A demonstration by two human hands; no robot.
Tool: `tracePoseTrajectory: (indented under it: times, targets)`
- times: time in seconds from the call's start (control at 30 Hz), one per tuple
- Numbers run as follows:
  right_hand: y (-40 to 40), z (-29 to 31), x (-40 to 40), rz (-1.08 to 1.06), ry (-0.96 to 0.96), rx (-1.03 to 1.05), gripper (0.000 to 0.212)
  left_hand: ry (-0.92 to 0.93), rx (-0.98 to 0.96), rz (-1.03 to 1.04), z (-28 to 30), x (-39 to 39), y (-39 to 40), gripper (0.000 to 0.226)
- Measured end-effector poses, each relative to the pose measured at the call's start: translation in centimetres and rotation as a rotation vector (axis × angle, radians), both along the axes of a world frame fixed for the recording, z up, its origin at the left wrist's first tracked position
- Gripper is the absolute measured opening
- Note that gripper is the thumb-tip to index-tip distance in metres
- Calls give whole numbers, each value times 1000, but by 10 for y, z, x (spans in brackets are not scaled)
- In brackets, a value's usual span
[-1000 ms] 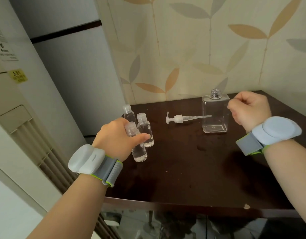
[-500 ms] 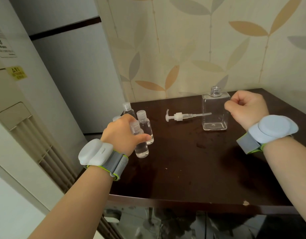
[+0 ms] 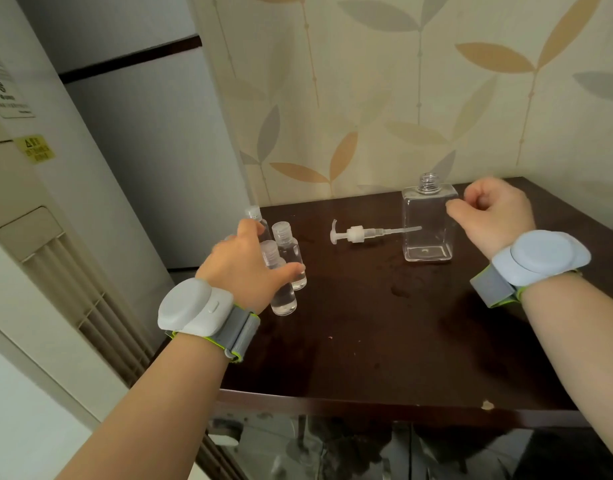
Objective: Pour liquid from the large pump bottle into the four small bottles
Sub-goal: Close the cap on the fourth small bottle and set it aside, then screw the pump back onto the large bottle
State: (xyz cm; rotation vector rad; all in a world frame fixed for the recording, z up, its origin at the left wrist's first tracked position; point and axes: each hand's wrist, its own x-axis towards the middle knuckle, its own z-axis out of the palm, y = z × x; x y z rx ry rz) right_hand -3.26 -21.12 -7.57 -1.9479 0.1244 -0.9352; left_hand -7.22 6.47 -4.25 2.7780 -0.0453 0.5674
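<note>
Small clear capped bottles stand in a cluster at the table's left edge: the nearest bottle (image 3: 282,299), a second bottle (image 3: 291,252) behind it, and a third bottle (image 3: 255,216) at the back. Another is mostly hidden behind my left hand (image 3: 242,268). That hand hovers at the cluster with fingers spread and its thumb lying across the front of the nearest bottle. The large square bottle (image 3: 428,230) stands upright, uncapped and almost empty. Its white pump (image 3: 360,233) lies on the table beside it. My right hand (image 3: 495,216) is curled in a fist just right of the large bottle, holding nothing.
The dark wooden table (image 3: 384,341) sits in a corner against leaf-patterned wallpaper. A small wet patch (image 3: 400,292) marks the top near the middle. A white floor-standing appliance (image 3: 56,237) is close to the table's left side.
My left hand's fingers have loosened and spread from their grip round the nearest small bottle, which stands on the table. My right fist has stayed beside the large bottle.
</note>
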Motion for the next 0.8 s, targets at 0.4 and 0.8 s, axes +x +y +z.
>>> tracePoseTrajectory:
  times: [0.4, 0.8]
  targets:
    - [-2, -5, 5, 117, 18, 95, 80, -342, -196, -367, 38, -17, -91, 23]
    - [1, -16, 12, 247, 213, 44, 99, -125, -393, -65, -13, 76, -128, 20]
